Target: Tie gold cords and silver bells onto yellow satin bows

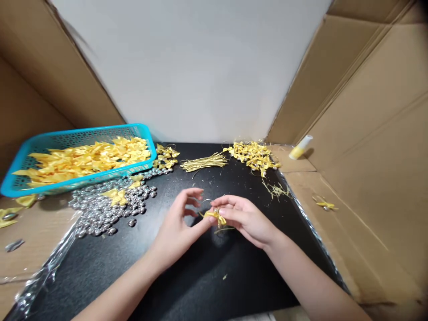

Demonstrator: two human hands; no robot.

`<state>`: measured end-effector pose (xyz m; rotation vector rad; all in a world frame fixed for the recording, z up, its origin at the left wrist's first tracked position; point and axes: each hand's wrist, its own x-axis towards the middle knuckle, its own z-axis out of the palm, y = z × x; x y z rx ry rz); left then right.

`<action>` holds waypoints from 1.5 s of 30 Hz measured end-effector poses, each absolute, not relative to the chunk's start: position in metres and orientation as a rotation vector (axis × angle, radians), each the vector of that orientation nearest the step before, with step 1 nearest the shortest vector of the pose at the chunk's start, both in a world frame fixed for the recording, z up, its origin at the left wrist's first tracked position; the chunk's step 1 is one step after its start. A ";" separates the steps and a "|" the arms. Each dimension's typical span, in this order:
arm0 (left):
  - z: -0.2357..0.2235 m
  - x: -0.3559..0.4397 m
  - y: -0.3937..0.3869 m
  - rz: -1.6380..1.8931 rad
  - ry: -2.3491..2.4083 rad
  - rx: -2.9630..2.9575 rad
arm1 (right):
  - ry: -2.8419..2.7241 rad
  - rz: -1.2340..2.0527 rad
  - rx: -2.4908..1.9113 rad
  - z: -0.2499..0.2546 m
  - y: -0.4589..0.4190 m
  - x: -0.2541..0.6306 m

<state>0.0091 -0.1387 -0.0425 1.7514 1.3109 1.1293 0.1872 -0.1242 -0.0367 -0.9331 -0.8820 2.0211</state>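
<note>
My right hand (242, 216) pinches a small yellow ribbon bow (219, 217) between thumb and fingers, just above the black tabletop. A thin gold cord hangs from the bow and loops above it. My left hand (182, 223) is beside it on the left, its thumb reaching to the bow's edge. The other left fingers are curved and apart from the thumb, with nothing between them. Whether a bell or bead sits behind the bow is hidden by the fingers.
A blue basket (100, 178) of yellow bows stands at left, with silver beads (107, 209) spilled before it. Cut gold cords (203, 162) lie at the back centre. Finished-looking bows (252, 156), cord scraps (277, 190) and a yellow-white tube (300, 148) are at right. Cardboard walls flank the table.
</note>
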 end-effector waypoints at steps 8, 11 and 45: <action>-0.050 0.014 -0.124 1.176 1.145 1.309 | -0.939 2.004 -0.921 -0.032 -0.102 0.190; -0.053 0.014 -0.120 1.231 1.215 1.326 | -1.011 1.942 -0.966 -0.037 -0.101 0.190; -0.070 0.001 -0.120 0.846 0.959 1.847 | -1.254 1.941 -1.058 -0.074 -0.112 0.191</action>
